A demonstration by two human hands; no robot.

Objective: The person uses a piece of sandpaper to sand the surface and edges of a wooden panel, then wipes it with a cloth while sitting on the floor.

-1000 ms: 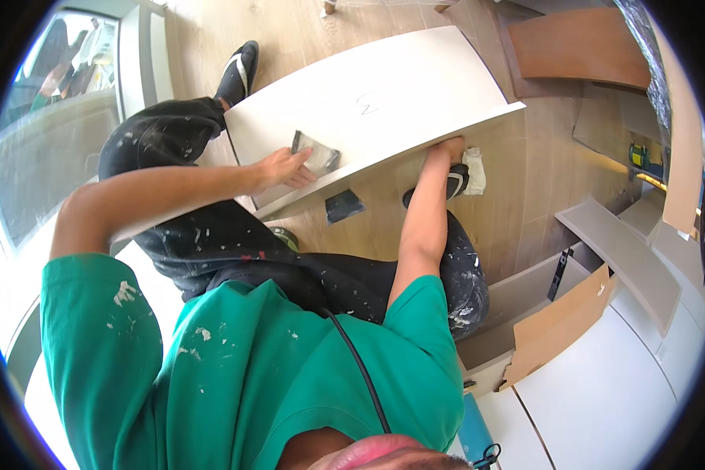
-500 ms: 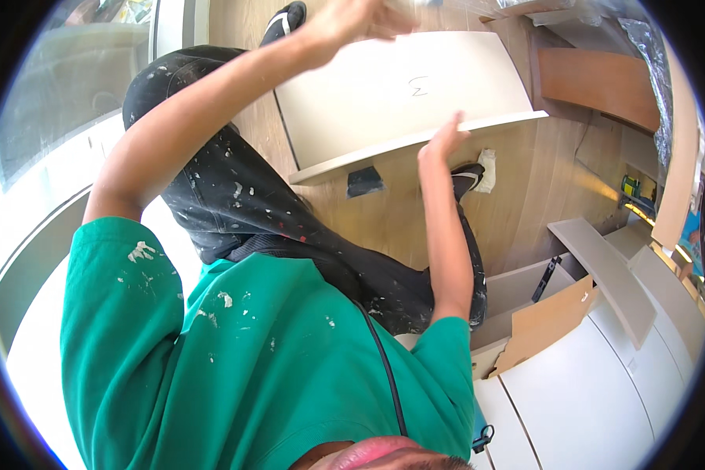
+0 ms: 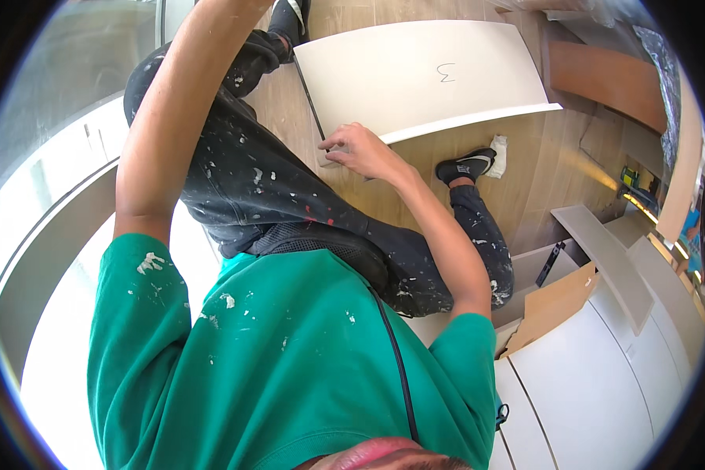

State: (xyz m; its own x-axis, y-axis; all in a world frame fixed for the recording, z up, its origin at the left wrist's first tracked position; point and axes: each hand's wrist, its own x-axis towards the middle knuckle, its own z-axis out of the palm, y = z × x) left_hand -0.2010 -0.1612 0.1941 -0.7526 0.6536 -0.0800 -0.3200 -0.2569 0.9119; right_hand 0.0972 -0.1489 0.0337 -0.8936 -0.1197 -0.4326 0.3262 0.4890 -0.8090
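Note:
A pale rectangular panel (image 3: 399,78) with a white near edge and a dark left edge lies in front of me, with a hand-drawn mark on its face. My right hand (image 3: 360,150) is at the panel's near left corner, its fingers bent around that corner. The palm hides part of the near edge. My left arm (image 3: 168,117) reaches up past the top of the picture, so the left hand is out of sight.
My shoe (image 3: 466,166) stands on the wood floor (image 3: 552,168) beside a white crumpled piece (image 3: 500,157). A brown board (image 3: 603,82) lies at the far right. An open box-like unit with a cardboard piece (image 3: 547,309) and a grey board (image 3: 603,262) sits at the near right. Glazing is on the left.
My right hand has moved left along the near edge to the panel's corner. My left hand has gone up out of view. The panel appears slightly farther right.

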